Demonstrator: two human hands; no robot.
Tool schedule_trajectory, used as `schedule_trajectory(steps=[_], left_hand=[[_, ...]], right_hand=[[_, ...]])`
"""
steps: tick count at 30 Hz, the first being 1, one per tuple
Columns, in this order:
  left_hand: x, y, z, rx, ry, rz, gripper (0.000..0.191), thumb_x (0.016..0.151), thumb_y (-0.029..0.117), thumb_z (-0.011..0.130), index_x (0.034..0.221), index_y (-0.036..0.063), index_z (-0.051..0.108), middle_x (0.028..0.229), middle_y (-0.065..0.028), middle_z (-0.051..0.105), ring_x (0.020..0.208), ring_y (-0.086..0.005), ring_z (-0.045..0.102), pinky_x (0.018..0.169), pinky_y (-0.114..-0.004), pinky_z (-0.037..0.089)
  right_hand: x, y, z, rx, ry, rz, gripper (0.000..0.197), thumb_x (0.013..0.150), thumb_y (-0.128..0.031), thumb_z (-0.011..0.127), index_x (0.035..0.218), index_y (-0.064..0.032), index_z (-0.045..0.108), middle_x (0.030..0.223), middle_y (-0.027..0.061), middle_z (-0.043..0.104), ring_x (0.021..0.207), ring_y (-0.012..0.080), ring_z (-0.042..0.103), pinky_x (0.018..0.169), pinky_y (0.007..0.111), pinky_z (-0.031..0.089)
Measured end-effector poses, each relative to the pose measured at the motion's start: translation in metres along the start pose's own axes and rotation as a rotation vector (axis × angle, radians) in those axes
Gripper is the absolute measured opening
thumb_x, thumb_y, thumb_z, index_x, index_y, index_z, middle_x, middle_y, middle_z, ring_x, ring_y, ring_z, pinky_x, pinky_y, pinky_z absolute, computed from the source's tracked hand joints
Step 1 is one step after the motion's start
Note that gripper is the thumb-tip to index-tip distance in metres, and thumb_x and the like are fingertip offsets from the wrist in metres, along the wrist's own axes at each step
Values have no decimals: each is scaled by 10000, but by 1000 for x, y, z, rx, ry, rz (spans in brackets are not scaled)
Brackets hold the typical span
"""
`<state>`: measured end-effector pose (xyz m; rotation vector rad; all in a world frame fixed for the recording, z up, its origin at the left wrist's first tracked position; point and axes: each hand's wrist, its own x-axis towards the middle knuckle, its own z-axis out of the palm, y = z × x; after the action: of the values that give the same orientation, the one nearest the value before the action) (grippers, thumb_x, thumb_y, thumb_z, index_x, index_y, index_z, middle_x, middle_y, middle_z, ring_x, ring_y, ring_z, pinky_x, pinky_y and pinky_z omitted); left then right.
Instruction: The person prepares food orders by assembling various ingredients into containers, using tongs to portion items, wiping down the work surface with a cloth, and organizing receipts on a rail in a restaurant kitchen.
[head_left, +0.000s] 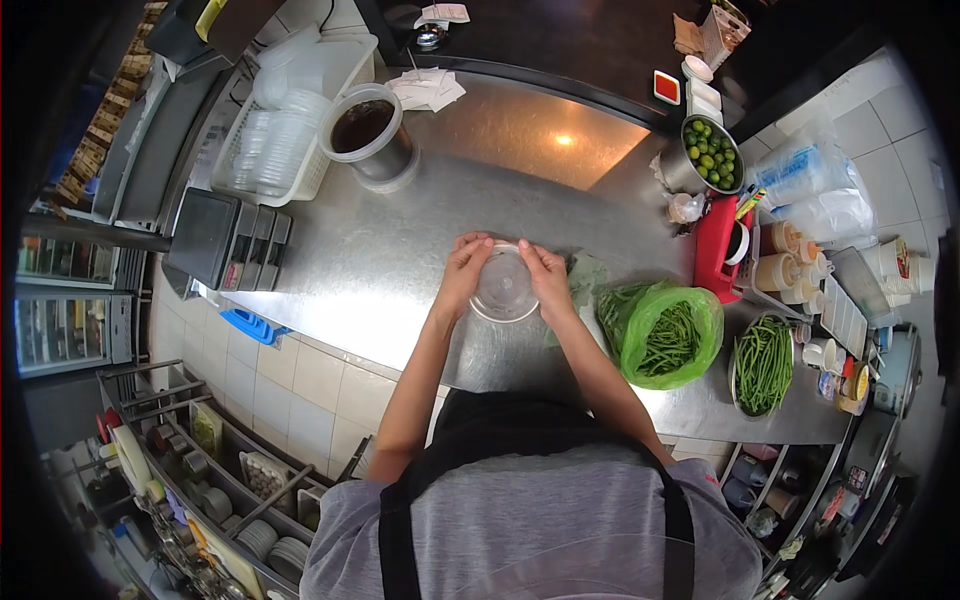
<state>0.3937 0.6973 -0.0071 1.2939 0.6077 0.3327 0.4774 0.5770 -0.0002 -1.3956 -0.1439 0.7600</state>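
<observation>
Both hands grip the far rim of a round clear plastic container or lid above the steel counter. My left hand holds it at the left side, thumb and fingers pinched on the rim. On the right side, my right hand pinches the same rim. A thin, pale green plastic piece lies beside the right hand. Further right stands a green plastic bag of cut green beans, and past it a metal bowl of long green beans.
A tub of dark liquid and a white basket of plastic containers stand at the back left. Near the left edge is a drawer box. A pot of limes, a red holder and sauce bottles line the right.
</observation>
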Motion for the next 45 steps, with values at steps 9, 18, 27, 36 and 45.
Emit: schedule_trajectory(steps=[9,18,27,36,45], left_hand=[[1,-3,3,79,44,0,229,873,210,527,983,25,603,1109,-88,445,1044,-176,432,907,-273,353],[-6,-6,5,312,362,240,307,897,256,482,1083,15,513,1124,-172,453,1045,-284,441,923,-335,339],[-23,0,-6,701,278,600,211,848,124,531,1042,65,591,1094,-139,519,1014,-291,491,832,-359,418],[-9,-9,5,355,147,252,238,884,215,526,981,24,629,841,-32,642,753,-110,564,719,-229,429],[-15,3,12,-137,27,32,278,892,247,525,967,2,633,860,3,616,762,-61,525,679,-198,413]], right_hand=[[8,1,-4,28,-116,107,303,888,-283,531,1014,-19,612,884,26,615,800,70,522,749,206,404],[8,1,-1,-211,-64,-155,393,916,-268,471,1248,-59,462,1107,90,575,993,130,518,867,249,390],[-23,-23,2,-989,5,-940,250,800,-136,547,1024,-39,597,1082,131,552,1033,312,491,873,395,391],[-27,-16,15,-1096,40,-981,296,816,-155,526,1072,-10,547,1057,106,550,1044,258,476,868,386,367],[-11,4,6,-491,78,-591,331,883,-202,490,1138,8,513,992,177,582,877,296,574,777,331,443]])
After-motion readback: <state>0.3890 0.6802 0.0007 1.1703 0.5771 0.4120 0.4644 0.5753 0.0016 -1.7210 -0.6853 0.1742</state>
